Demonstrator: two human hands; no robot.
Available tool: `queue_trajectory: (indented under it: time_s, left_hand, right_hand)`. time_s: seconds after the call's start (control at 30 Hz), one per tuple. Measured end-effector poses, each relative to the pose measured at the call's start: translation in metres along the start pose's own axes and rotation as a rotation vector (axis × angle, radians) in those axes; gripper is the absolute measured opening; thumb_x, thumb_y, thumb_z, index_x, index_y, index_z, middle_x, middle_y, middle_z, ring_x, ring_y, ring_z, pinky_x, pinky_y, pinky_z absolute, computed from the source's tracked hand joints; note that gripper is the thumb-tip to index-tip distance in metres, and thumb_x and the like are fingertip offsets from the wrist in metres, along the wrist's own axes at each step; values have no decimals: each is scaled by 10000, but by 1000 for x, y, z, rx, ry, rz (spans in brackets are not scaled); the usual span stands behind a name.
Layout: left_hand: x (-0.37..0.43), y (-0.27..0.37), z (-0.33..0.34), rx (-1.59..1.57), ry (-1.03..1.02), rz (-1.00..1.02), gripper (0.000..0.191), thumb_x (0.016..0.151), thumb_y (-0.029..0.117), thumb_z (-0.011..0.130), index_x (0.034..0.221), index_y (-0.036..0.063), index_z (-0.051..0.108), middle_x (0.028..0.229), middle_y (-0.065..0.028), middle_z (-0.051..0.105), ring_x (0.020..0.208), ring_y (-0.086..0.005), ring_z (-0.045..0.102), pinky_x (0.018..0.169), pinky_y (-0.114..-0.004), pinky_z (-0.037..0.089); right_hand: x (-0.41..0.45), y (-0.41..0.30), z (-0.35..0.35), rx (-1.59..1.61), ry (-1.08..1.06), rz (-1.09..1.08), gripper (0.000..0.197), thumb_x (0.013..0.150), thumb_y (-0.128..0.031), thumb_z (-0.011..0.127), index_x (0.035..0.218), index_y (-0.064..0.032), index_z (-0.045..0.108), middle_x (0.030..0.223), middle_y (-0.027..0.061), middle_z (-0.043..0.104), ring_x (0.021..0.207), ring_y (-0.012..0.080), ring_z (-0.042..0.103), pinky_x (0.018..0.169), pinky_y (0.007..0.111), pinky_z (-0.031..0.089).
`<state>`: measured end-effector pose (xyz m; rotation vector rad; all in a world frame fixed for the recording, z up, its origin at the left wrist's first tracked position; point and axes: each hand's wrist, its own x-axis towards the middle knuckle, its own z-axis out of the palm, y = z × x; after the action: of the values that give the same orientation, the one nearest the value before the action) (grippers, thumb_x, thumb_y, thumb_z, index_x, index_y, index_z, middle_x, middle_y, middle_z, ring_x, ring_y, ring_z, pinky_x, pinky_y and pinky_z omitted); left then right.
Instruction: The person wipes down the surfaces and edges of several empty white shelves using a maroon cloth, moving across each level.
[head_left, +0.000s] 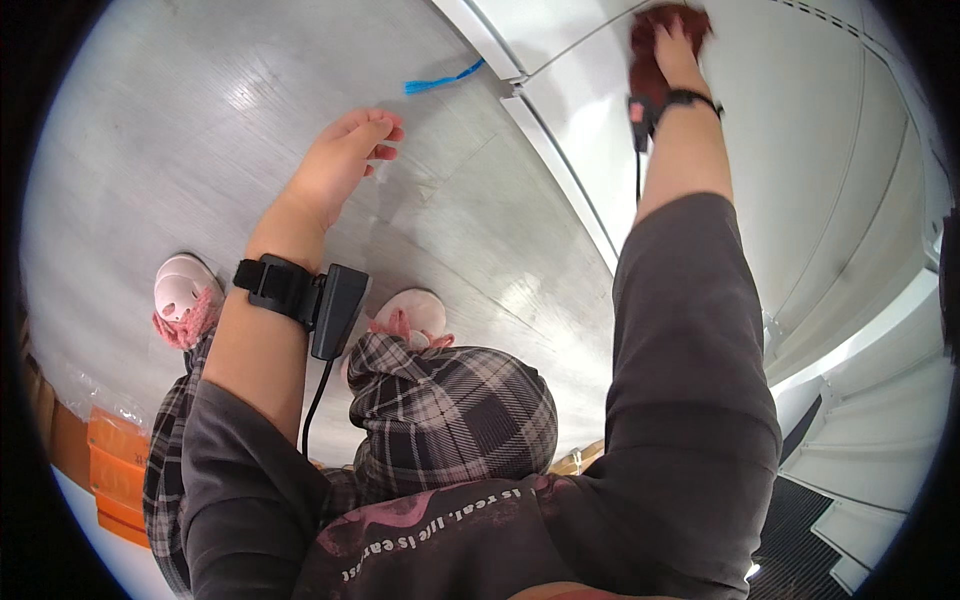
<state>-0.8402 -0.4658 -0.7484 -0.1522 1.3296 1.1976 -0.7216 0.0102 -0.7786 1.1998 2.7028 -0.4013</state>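
Observation:
My right hand (676, 56) lies over a dark red cloth (649, 71) and holds it against a white shelf panel (577, 120). The hand is slightly blurred. Off to the left, my left hand (349, 154) hangs above the grey wood-look floor (187, 142), holding nothing. Its fingers are loosely curled, with gaps between them. The blue strip (442, 79), frayed at one end, lies past its fingertips and reaches the edge of the white panels.
White shelves (855, 450) rise on the right, with slotted metal (817, 15) at the far edge. An orange box (116, 465) and clear plastic film (97, 390) are at the lower left. My feet in pink clogs (187, 285) rest on the floor.

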Motion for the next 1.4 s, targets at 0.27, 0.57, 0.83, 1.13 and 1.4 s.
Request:
queue_trajectory:
  time_s: [0.27, 0.57, 0.83, 1.13, 1.4]
  left_hand:
    - [3, 1, 16, -19, -21, 33, 274, 890, 283, 447, 1058, 103, 569, 1013, 15, 583, 885, -94, 522, 777, -243, 361]
    - [3, 10, 29, 24, -54, 54, 268, 890, 274, 445, 1045, 100, 578, 1017, 4, 585, 892, -98, 520, 770, -245, 364]
    - [-4, 24, 27, 77, -27, 55, 271, 896, 270, 446, 1060, 92, 568, 1002, 8, 587, 872, -89, 514, 757, -239, 363]
    - [-2, 44, 41, 74, -65, 132, 272, 899, 271, 451, 1064, 91, 570, 997, -1, 591, 865, -92, 512, 757, -240, 369]
    - [-4, 53, 49, 53, -18, 131, 256, 880, 260, 467, 1029, 84, 580, 971, -3, 601, 840, -95, 532, 732, -233, 372]
  right_hand:
    - [-83, 117, -12, -53, -27, 810, 626, 889, -376, 325, 1413, -60, 192, 1442, 247, 189, 1327, 406, 192, 1087, 444, 192]
    - [17, -86, -22, -261, -37, 62, 624, 908, -407, 337, 1410, -68, 188, 1416, 298, 185, 1311, 448, 185, 1084, 472, 189]
    - [-90, 59, -40, -99, 45, 451, 615, 911, -420, 305, 1420, -96, 182, 1423, 292, 177, 1328, 437, 147, 1097, 446, 155]
    - [-29, -79, -39, -300, 135, 118, 599, 925, -381, 330, 1420, -87, 166, 1458, 239, 120, 1314, 460, 157, 1077, 512, 199]
    - [-88, 25, -29, -178, 226, 136, 607, 912, -419, 337, 1414, -102, 206, 1410, 299, 210, 1302, 452, 210, 1079, 477, 186]
